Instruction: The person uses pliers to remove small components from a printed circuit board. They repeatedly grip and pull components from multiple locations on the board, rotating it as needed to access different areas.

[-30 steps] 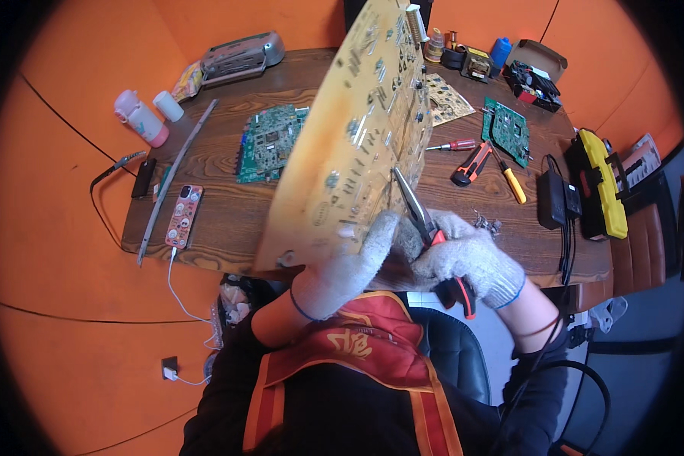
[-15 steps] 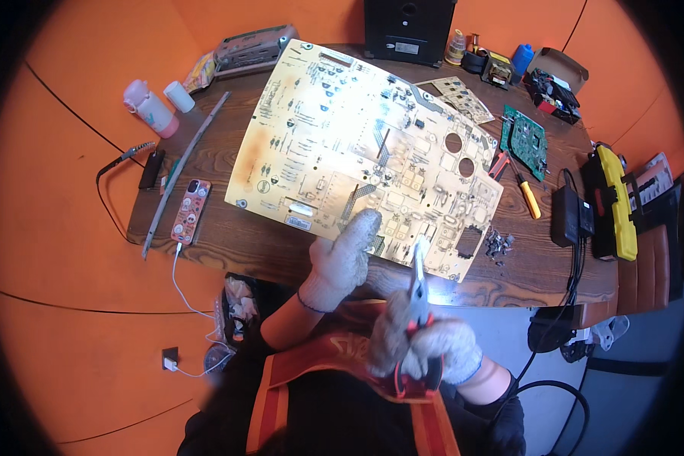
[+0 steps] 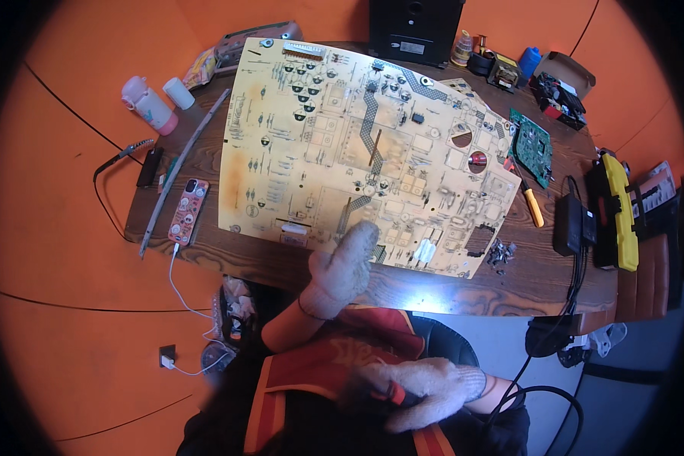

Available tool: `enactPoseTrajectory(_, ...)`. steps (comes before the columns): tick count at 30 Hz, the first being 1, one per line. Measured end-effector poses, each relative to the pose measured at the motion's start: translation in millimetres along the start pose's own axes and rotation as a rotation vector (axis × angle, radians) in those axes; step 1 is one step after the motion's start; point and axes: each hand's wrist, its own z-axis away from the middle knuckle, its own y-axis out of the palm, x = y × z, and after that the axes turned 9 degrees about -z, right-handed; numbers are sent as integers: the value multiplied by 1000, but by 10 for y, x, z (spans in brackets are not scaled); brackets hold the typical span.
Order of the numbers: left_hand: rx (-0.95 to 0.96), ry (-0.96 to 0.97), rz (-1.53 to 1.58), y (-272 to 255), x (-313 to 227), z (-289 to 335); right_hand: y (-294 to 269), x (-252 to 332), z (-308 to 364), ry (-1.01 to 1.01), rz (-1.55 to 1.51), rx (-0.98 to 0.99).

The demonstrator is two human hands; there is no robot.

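A large yellowish circuit board (image 3: 334, 144) lies flat on the wooden table (image 3: 463, 292), solder side up. My gloved left hand (image 3: 346, 266) grips its near edge, fingers lying on top of the board. Low over my lap, away from the table, my gloved right hand (image 3: 425, 391) is closed around pliers with red handles (image 3: 391, 393). Only a bit of the handle shows between the fingers.
Right of the big board lie a small green circuit board (image 3: 532, 144), a yellow-handled screwdriver (image 3: 533, 207), a black power adapter (image 3: 567, 225), a yellow-and-black tool (image 3: 619, 213) and loose screws (image 3: 500, 254). A phone (image 3: 188, 211) and pink bottle (image 3: 148, 105) sit left, a black box (image 3: 414, 30) behind.
The board, held upright a second ago, has been laid flat on the table. My right hand has dropped with the pliers from the board's edge to my lap.
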Motion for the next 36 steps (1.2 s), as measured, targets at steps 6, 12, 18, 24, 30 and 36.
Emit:
enactPoseTrajectory(6, -124, -56, -14, -72, 45, 36, -19, -91, -32, -213, -224, -92)
enactPoseTrajectory(12, -216, -132, 0, -64, 83, 2, 45, -164, 102, -167, -609, -211)
enactPoseTrajectory(18, -55, 43, -184, 8, 39, 49, -58, -301, 69, -165, -417, -77)
enactPoseTrajectory(24, 117, 83, 52, 76, -34, 60, -47, -168, -9, -258, -372, -33)
enactPoseTrajectory(30, -29, 149, -311, 195, -17, 118, -138, 106, -44, -271, -421, -74)
enactPoseTrajectory(36, -19, -37, -469, 82, -77, 160, -152, 299, -13, -36, -597, -261)
